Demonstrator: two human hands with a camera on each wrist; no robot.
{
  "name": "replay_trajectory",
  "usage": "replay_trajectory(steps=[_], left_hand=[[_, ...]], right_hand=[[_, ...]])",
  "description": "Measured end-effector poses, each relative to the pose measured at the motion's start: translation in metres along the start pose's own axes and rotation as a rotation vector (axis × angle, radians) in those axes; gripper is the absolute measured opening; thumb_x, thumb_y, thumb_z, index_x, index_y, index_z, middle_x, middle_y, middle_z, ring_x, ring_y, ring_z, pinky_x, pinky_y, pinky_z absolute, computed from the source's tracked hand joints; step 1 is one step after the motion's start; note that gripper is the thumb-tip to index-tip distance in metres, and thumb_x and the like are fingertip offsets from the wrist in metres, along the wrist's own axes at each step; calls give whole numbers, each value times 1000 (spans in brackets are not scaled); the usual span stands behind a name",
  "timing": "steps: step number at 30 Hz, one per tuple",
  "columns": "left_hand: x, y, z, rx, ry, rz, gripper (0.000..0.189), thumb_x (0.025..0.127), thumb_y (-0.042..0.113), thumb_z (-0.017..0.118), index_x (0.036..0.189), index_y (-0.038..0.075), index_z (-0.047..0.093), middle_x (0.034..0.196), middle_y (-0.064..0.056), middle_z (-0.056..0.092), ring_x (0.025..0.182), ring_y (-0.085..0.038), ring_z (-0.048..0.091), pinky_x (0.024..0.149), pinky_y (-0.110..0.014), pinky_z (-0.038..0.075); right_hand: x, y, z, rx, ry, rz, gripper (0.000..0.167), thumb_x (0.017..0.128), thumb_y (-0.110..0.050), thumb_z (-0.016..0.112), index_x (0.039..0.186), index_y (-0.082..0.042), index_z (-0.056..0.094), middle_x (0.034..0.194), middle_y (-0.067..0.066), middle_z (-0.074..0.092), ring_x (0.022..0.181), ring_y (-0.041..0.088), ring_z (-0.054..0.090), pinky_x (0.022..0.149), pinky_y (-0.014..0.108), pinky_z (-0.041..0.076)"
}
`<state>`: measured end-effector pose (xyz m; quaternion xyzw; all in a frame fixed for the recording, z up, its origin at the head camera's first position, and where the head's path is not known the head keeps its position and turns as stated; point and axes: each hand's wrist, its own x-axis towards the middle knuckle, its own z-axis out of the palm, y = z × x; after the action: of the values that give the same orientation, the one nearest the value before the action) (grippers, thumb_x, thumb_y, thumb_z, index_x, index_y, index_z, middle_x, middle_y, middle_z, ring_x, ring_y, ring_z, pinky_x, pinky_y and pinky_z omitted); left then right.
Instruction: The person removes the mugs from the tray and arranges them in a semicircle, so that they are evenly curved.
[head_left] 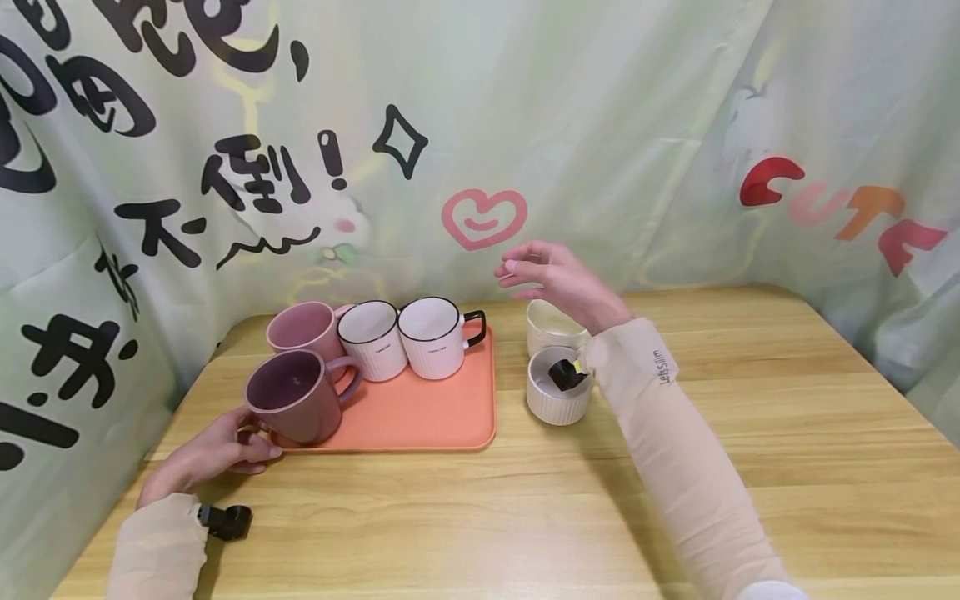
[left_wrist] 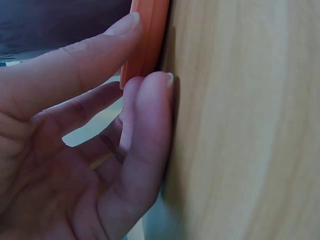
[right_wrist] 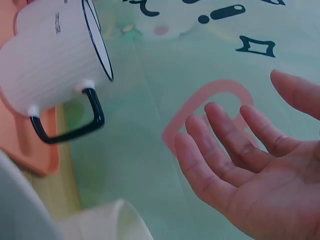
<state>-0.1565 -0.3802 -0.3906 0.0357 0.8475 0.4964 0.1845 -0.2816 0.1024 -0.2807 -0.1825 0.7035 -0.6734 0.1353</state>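
My left hand (head_left: pixel 221 450) pinches the front left corner of an orange tray (head_left: pixel 420 417). In the left wrist view the thumb lies along the tray's rim (left_wrist: pixel 150 35) and the other fingers curl against its lower edge. On the tray stand a dark mauve mug (head_left: pixel 296 408), right by this hand, a pink mug (head_left: pixel 303 329) behind it, and two white mugs with black rims, one (head_left: pixel 372 346) beside the other (head_left: pixel 432 342). My right hand (head_left: pixel 558 279) hovers with relaxed, spread fingers and holds nothing, above and behind two small cups.
Right of the tray, a ribbed white cup (head_left: pixel 555 410) stands in front of a cream cup (head_left: pixel 543 321), which the right arm partly covers. The wooden table (head_left: pixel 450 525) meets a printed curtain (head_left: pixel 600 125) at the back and left.
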Motion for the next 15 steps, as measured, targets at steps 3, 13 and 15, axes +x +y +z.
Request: replay_trajectory(steps=[3,13,15], left_hand=[[0,0,-1,-2,-5,8,63,90,3,75,134,-14,32,110,-21,48,87,-18,61,73,-36,61],[-1,-1,-1,11,0,5,51,91,2,74,125,-13,38,106,-18,46,83,-18,60,71,-34,61],[0,-1,-1,12,2,3,51,91,2,74,125,-12,39,106,-18,46,83,-18,61,71,-34,61]], right_hand=[[1,0,8,26,-13,-6,33,105,-9,52,133,7,47,134,27,53,118,32,57,108,50,42],[6,5,34,76,-70,-26,31,104,-5,52,132,8,49,126,24,59,112,32,61,104,50,47],[8,5,40,86,-84,-29,31,104,-4,53,131,9,49,126,24,59,116,38,59,104,51,46]])
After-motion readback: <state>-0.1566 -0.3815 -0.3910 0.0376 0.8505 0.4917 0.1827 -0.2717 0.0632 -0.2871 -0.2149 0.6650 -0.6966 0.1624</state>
